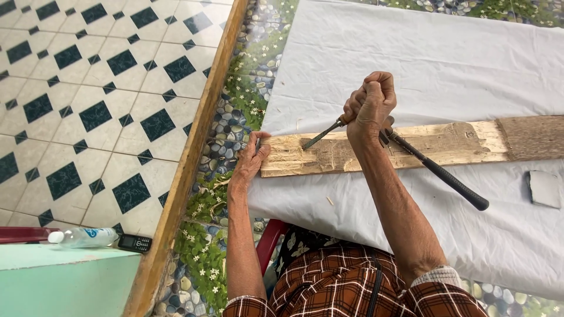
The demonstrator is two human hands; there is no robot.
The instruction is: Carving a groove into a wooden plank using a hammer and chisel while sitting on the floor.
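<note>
Hands first: our right hand [370, 108] is balled into a tight fist around a chisel [324, 134], its metal tip angled down to the left and biting into the top of the plank [388, 149]. Our left hand [254, 154] is pressing on the plank's left end, fingers curled over the edge and closed against the wood, pinning it down.

And the plank itself lies across the white cloth [423, 64] that covers the bench [235, 105], running left to right in front of us. Its left stretch is pale and raw, its far right end darker and rougher. We'd judge it stiff and fairly light, with a splintery, dry surface, so it won't slip in the fingers but could slide on the cloth. The left end, where our hand sits now, looks like the sound place to hold it.

A hammer [440, 173] rests across the plank just right of our fist, black handle pointing near and right. A small grey block [544, 188] sits on the cloth at the right edge. Off to the left, down low, a clear bottle [82, 237] and a little black phone [134, 242] lie on a green surface [59, 276] above the tiled floor [88, 88].
</note>
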